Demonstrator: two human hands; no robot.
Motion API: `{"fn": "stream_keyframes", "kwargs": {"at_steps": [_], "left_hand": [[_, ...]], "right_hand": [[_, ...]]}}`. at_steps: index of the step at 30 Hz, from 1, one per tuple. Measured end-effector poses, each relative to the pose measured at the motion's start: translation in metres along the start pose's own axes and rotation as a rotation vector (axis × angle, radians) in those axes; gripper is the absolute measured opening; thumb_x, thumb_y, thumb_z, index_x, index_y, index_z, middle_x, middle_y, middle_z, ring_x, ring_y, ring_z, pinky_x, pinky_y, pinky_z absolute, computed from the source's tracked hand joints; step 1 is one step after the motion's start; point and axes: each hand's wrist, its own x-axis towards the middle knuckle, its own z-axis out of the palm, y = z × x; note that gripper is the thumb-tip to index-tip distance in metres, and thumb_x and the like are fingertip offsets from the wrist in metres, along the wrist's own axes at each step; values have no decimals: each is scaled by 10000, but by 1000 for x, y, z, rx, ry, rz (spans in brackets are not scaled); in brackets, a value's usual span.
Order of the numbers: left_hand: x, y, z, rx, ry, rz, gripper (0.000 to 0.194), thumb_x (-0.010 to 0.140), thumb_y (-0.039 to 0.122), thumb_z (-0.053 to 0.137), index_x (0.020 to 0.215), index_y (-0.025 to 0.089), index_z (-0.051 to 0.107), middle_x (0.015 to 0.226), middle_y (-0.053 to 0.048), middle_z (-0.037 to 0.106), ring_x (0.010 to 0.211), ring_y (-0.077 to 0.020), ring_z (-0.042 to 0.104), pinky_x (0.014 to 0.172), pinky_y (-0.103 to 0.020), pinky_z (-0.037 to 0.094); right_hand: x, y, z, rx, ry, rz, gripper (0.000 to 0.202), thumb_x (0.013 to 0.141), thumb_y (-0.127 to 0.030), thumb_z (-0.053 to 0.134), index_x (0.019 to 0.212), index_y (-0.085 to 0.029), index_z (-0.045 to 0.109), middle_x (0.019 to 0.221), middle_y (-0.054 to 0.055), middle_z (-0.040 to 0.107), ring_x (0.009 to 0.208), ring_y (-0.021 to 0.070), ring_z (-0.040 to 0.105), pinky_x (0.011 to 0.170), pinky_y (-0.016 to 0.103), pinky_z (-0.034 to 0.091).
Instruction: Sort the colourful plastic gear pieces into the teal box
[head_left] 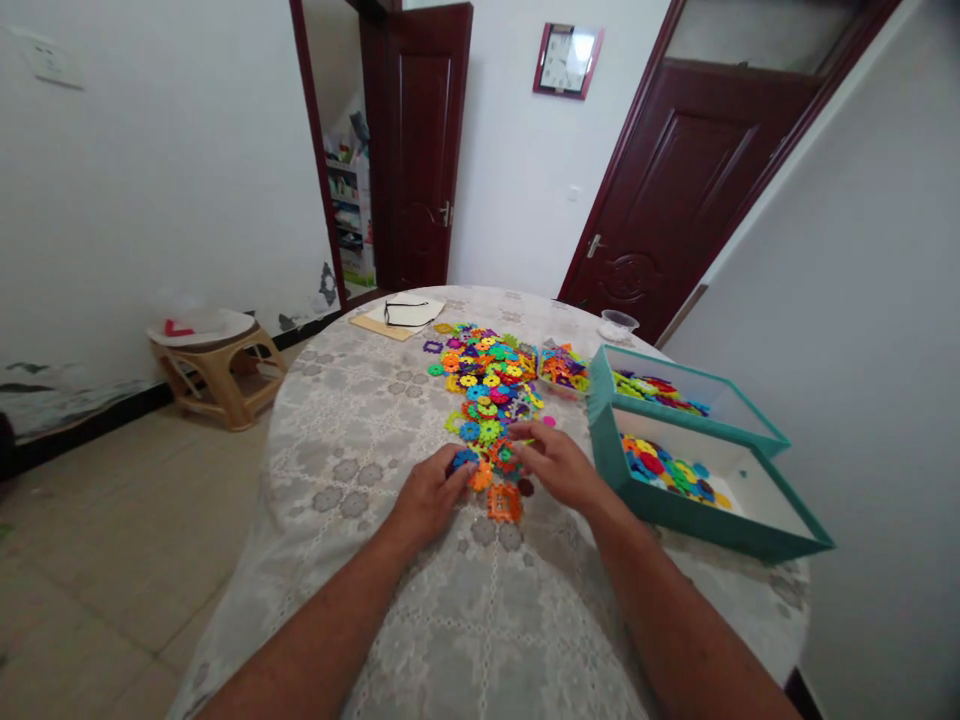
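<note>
Blue and small, a piece (465, 459) is gripped by the left hand (429, 494), fingers curled; the right hand (556, 466), fingers parted, is at the pile's (491, 380) near end on the counter (337, 425), left of two boxes (705, 521).

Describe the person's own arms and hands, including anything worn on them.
The left hand and right hand wear no gloves; the left forearm and right forearm are bare, with no sleeve, watch or bracelet visible. Rings cannot be made out.

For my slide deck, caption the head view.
Left hand and right hand amid colourful pieces on a patterned tablecloth, teal boxes at right.
</note>
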Motion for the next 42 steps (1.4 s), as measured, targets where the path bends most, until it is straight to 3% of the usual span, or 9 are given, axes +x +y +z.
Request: {"fn": "stream_keyframes", "kwargs": {"at_steps": [3,7,13,20,24,28,34,38,42], "left_hand": [[-1,0,0,-34,-6,17,314,983,496,535,1014,213,668,808,2,694,737,-184,614,669,-276,435],[-1,1,0,21,-13,33,305,988,491,518,987,220,657,848,-13,712,772,-197,632,695,-288,444],[1,-2,1,114,-82,40,354,1054,502,357,935,248,574,759,8,660,700,-200,628,675,-300,432],[3,0,0,138,-146,100,418,1042,555,343,871,257,581,767,-5,666,716,-213,635,701,-310,473],[2,9,-3,43,-155,50,469,1052,574,310,956,242,626,825,-33,713,760,-211,672,751,-318,518],[2,10,-3,58,-125,-4,485,1040,599,349,896,241,642,817,-38,714,731,-203,659,714,-313,513],[4,1,-3,115,-115,-19,478,1029,619,384,883,246,644,798,-23,701,734,-200,651,712,-296,503],[3,5,-3,174,-105,-23,485,1023,636,394,870,242,631,768,-9,688,720,-196,638,691,-286,493],[2,7,-4,214,-84,-32,504,1010,669,393,886,240,626,782,-10,703,721,-199,646,679,-289,498]], "right_hand": [[-20,-2,43,215,-91,-27,404,941,-330,628,1333,-239,655,1156,60,743,883,187,711,738,304,574],[-22,-2,70,200,-20,-88,320,941,-284,634,1250,-247,711,1084,33,753,937,190,689,833,315,562],[-19,0,65,88,48,-182,331,945,-245,635,1269,-249,707,1076,16,756,981,178,680,925,310,522],[-20,-9,52,-1,72,-231,171,888,-128,615,984,-214,727,903,-10,724,838,141,654,798,238,482],[-21,-17,30,-149,241,-241,125,893,-138,576,931,-208,673,881,16,683,844,169,628,800,263,471],[-28,-21,-23,-322,515,-245,164,981,-222,502,1016,-217,662,989,75,679,956,211,623,890,303,472],[-36,15,-99,-524,848,8,184,983,-213,493,1046,-193,664,1023,118,667,1008,263,594,953,359,466],[-33,38,-109,-507,859,106,237,986,-173,478,1126,-161,668,1141,150,650,1069,269,593,991,368,467],[-31,21,-90,-474,787,-4,269,1015,-138,433,1143,-157,669,1171,146,647,1103,249,600,1025,350,463]]}}
